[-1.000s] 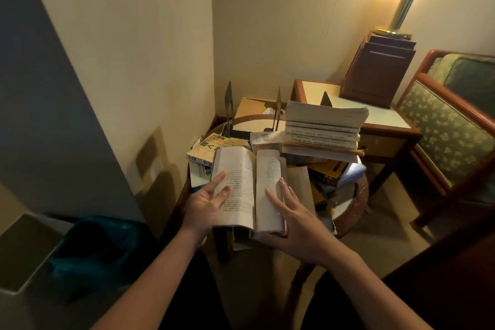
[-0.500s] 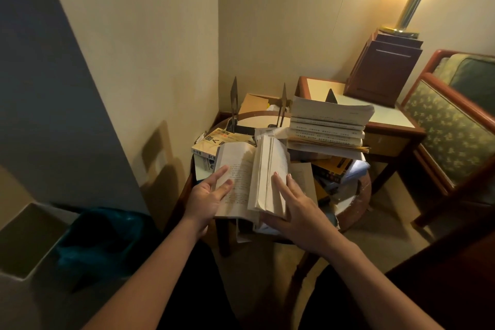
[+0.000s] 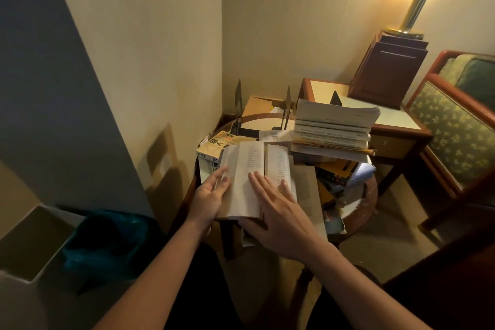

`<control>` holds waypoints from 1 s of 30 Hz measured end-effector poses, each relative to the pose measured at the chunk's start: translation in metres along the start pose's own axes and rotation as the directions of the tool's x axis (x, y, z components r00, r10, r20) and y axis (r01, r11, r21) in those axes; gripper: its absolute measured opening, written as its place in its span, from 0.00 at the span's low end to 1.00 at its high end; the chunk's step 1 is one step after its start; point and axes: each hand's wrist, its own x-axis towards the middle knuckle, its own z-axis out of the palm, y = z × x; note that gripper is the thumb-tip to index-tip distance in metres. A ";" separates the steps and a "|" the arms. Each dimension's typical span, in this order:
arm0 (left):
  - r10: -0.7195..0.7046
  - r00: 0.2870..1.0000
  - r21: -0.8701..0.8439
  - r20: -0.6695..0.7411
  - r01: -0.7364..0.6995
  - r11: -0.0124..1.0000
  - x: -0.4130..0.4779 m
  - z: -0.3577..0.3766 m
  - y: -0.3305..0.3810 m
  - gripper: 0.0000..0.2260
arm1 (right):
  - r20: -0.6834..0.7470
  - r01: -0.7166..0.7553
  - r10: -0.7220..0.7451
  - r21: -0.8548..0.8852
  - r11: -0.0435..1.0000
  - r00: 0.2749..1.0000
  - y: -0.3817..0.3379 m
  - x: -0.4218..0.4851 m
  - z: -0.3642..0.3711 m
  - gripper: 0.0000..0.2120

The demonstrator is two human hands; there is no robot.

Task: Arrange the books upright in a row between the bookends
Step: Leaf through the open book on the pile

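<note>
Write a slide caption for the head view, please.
Left hand grips, right hand presses an open book beside stacked books and bookends.

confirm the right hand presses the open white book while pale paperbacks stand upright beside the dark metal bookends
No: head view shows the pale paperbacks stacked flat beside the dark metal bookends; the right hand presses the open white book.

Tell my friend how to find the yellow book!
Find the round wooden table in the corner, piled with books. At its left edge, beside the open book, lies the yellow book. Only it shows big black characters on its cover.
</note>
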 end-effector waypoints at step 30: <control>0.309 0.920 0.814 0.240 -0.364 0.452 0.013 0.024 -0.047 0.27 | 0.199 -0.246 0.243 -0.010 0.969 0.949 0.068 0.045 0.030 0.33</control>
